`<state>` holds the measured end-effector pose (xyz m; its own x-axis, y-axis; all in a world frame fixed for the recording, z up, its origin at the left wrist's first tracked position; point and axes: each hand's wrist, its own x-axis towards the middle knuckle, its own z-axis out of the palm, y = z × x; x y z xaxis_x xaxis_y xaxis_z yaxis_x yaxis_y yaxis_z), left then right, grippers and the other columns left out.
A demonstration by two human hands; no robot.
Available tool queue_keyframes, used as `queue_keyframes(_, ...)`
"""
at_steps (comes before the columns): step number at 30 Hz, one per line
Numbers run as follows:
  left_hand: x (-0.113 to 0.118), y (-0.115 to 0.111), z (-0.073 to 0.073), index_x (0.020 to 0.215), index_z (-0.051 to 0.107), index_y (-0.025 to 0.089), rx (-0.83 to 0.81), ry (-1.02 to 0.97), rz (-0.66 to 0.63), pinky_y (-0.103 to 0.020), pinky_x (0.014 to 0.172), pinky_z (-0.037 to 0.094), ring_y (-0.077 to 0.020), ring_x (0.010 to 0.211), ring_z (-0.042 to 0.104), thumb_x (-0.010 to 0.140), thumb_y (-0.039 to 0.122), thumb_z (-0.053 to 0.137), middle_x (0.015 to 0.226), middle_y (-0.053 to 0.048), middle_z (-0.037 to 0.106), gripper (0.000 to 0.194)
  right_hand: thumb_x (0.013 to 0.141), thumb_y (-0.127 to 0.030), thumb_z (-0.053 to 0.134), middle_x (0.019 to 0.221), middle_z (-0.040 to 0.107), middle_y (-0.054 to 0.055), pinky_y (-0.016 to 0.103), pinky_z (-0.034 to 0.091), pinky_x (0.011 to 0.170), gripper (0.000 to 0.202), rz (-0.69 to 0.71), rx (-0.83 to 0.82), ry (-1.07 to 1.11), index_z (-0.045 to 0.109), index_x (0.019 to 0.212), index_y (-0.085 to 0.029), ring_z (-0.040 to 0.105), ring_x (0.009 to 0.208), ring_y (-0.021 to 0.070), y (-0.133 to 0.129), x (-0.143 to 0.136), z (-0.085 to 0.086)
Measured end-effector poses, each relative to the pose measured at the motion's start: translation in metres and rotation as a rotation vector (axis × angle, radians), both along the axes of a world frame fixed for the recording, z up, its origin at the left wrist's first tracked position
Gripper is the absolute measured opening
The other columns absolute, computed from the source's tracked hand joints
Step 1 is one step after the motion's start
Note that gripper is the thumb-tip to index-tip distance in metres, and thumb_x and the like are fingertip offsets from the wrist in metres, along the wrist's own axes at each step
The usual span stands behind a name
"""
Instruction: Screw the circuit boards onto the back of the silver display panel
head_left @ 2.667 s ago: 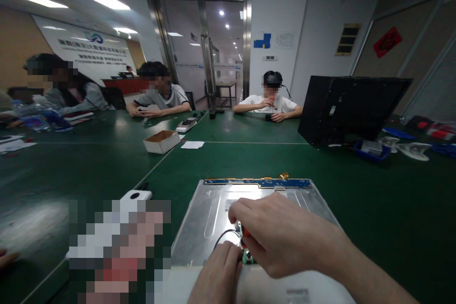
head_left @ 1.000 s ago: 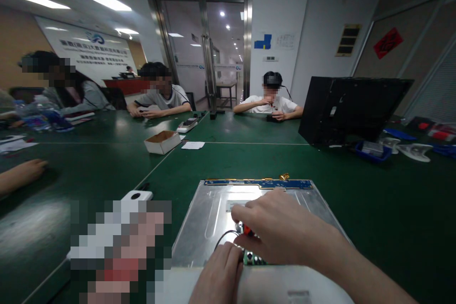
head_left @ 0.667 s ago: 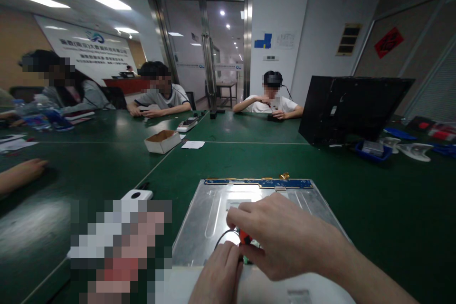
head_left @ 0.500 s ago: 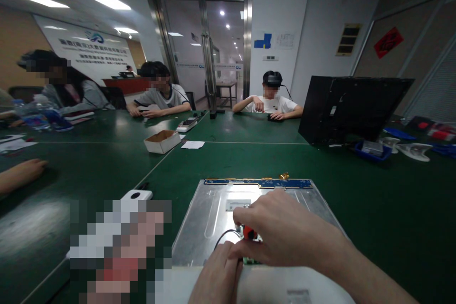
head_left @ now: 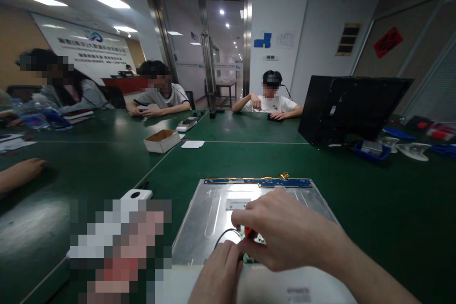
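Observation:
A silvery metal panel (head_left: 192,218) lies before me on the green table, with a blue circuit strip (head_left: 256,183) along its far edge. Over its near middle, my right hand (head_left: 281,228) is curled round a red and black tool (head_left: 251,232), most of which the fingers hide. Beneath that tool part of a green circuit board (head_left: 249,259) shows, and a black cable (head_left: 223,235) curves to its left. My left hand (head_left: 223,268) rests at the panel's near edge, touching the board area; its fingers are together and what they press or hold is hidden.
A black monitor-like casing (head_left: 349,109) and a blue tray (head_left: 372,152) stand at right. An open cardboard box (head_left: 162,142) and white paper (head_left: 193,144) lie beyond the panel. At left are a white device (head_left: 137,194) and another person's hand (head_left: 32,168). Several people sit around the table.
My right hand has turned slightly around the red and black tool, and its fingers have shifted a little. My left hand stays in nearly the same place.

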<state>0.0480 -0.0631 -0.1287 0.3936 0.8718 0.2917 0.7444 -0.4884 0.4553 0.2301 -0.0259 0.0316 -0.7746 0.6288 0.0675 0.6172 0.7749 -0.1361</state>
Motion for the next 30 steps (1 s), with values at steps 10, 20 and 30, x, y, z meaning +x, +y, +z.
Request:
queue_keyframes(10, -0.002, 0.001, 0.0, 0.116, 0.058, 0.017, -0.024, -0.002, -0.024, -0.039, 0.082, 0.053, -0.0205, 0.096, 0.06, 0.096, 0.031, 0.055, 0.116, -0.009, 0.059, 0.025, 0.085, -0.029, 0.058, 0.071, 0.066, 0.0, 0.027, 0.021, 0.049, 0.01, -0.046, 0.004, 0.003, 0.062, 0.087, -0.019, 0.054, 0.059, 0.0133, 0.002, -0.002, -0.001)
queue_keyframes(20, -0.002, 0.008, -0.018, 0.104, 0.058, 0.02, -0.047, 0.01, -0.097, -0.038, 0.082, 0.051, -0.0246, 0.095, 0.059, 0.089, 0.009, 0.039, 0.104, -0.011, 0.061, 0.026, 0.077, -0.022, 0.058, 0.087, 0.064, 0.002, 0.026, 0.024, 0.049, 0.019, 0.041, -0.022, 0.059, 0.052, 0.095, -0.02, 0.054, 0.068, 0.0156, -0.002, 0.003, 0.0)
queue_keyframes(30, -0.003, 0.007, -0.017, 0.107, 0.058, 0.02, 0.002, 0.016, -0.086, -0.037, 0.082, 0.052, -0.025, 0.097, 0.06, 0.091, 0.011, 0.037, 0.107, -0.012, 0.062, 0.027, 0.092, -0.046, 0.052, 0.064, 0.066, 0.002, 0.028, 0.02, 0.049, 0.032, -0.098, 0.06, -0.035, 0.065, 0.081, -0.019, 0.059, 0.058, 0.0163, 0.003, -0.002, -0.003)
